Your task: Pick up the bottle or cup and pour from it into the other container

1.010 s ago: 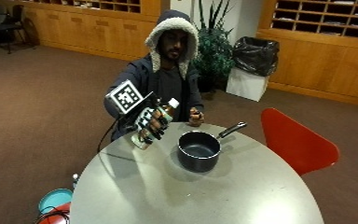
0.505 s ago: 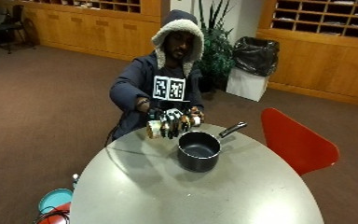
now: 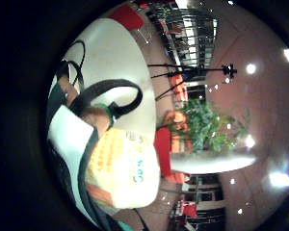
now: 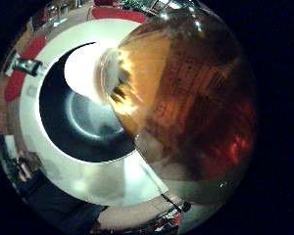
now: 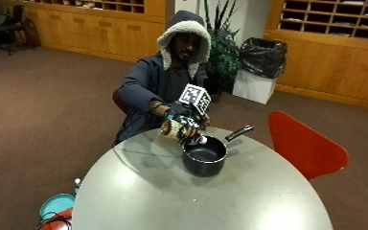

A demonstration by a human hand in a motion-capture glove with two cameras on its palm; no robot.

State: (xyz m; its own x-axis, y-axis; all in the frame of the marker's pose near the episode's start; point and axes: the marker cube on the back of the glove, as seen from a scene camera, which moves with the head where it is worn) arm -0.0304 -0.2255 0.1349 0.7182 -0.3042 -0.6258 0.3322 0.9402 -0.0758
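The gloved right hand [image 5: 185, 120] is gripping a clear bottle [image 5: 179, 130] of amber liquid, its fingers curling round the body. The bottle is lying tilted in the grip, its white-capped neck [image 4: 85, 73] pointing down over the open black saucepan [image 5: 204, 155], which is sitting just below the hand on the round grey table [image 5: 171, 201].

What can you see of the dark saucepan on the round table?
The dark round metal saucepan stands upright on the pale round table, its long handle pointing away toward the red chair. Its inside looks dark, shiny and empty. The gloved right hand holds a tipped amber bottle, white-capped end over the rim; whether they touch is unclear.
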